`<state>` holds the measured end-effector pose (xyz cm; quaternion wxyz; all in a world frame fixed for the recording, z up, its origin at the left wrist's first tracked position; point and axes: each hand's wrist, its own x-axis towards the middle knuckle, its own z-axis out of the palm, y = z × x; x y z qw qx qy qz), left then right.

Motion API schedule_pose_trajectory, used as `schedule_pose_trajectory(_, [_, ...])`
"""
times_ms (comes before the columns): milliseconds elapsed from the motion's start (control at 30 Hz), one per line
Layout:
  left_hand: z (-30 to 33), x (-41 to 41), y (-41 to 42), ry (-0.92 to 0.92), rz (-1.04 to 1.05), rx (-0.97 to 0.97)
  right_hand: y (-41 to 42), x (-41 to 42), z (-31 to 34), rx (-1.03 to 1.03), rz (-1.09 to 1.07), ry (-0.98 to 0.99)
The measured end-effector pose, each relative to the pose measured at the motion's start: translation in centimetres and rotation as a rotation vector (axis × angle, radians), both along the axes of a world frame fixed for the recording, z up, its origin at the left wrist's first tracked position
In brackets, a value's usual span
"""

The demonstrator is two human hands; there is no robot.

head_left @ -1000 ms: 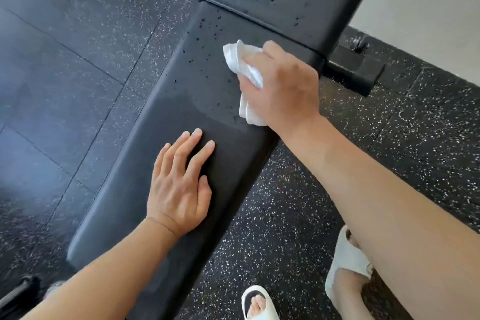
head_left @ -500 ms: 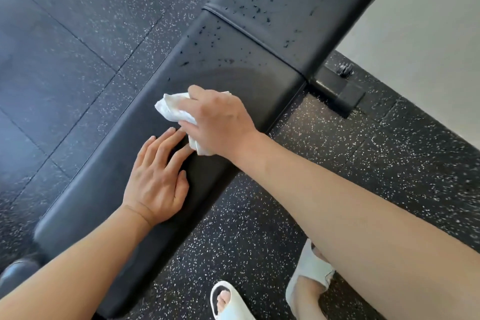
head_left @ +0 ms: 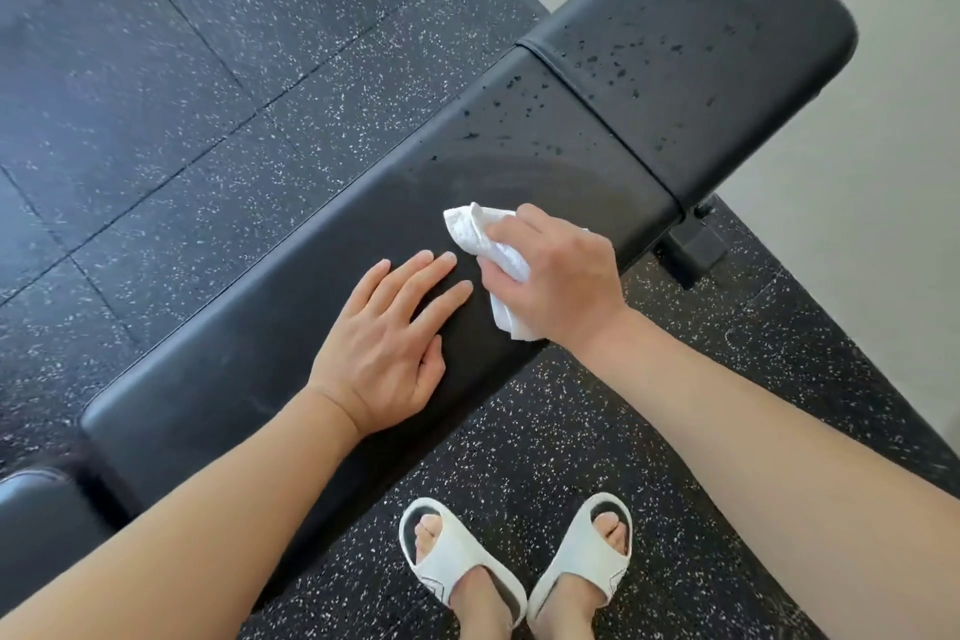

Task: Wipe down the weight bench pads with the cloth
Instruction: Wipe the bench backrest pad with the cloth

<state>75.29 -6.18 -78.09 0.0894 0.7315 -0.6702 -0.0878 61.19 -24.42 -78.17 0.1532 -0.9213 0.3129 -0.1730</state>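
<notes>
A long black bench pad (head_left: 270, 322) runs diagonally from lower left to upper right. A second, shorter pad (head_left: 691, 42) joins it at a seam and carries many dark droplets. More droplets dot the long pad near that seam. My right hand (head_left: 558, 283) grips a crumpled white cloth (head_left: 488, 244) and presses it on the long pad. My left hand (head_left: 387, 346) lies flat on the pad just left of the cloth, fingers straight and slightly spread.
Speckled black rubber floor tiles (head_left: 182, 94) surround the bench. My feet in white slides (head_left: 514, 561) stand close to the bench's near side. A black frame bracket (head_left: 696, 244) juts out under the seam. A pale wall (head_left: 857, 224) rises at the right.
My right hand swept the cloth from near the seam down toward my left hand, then slightly back to the right. The left hand stayed flat on the pad. The camera view shifted.
</notes>
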Motion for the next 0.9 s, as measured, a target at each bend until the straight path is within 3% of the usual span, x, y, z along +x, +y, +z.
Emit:
schedule_pose_trajectory(300, [0.0, 0.2, 0.1, 0.074, 0.082, -0.047, -1.0, 10.2, 0.5, -0.032, 0.110, -0.003])
schedule_pose_trajectory(667, [0.6, -0.8, 0.6, -0.024, 0.170, 0.002, -1.9, 12.3, 0.8, -0.023, 0.175, -0.001])
schedule_pose_trajectory(767, [1.2, -1.0, 0.7, 0.021, 0.219, 0.011, -1.7, 11.6, 0.9, 0.028, 0.187, 0.019])
schedule_pose_trajectory(900, [2.1, -0.4, -0.7, 0.087, 0.463, -0.043, -2.0, 8.7, 1.1, 0.037, 0.280, 0.037])
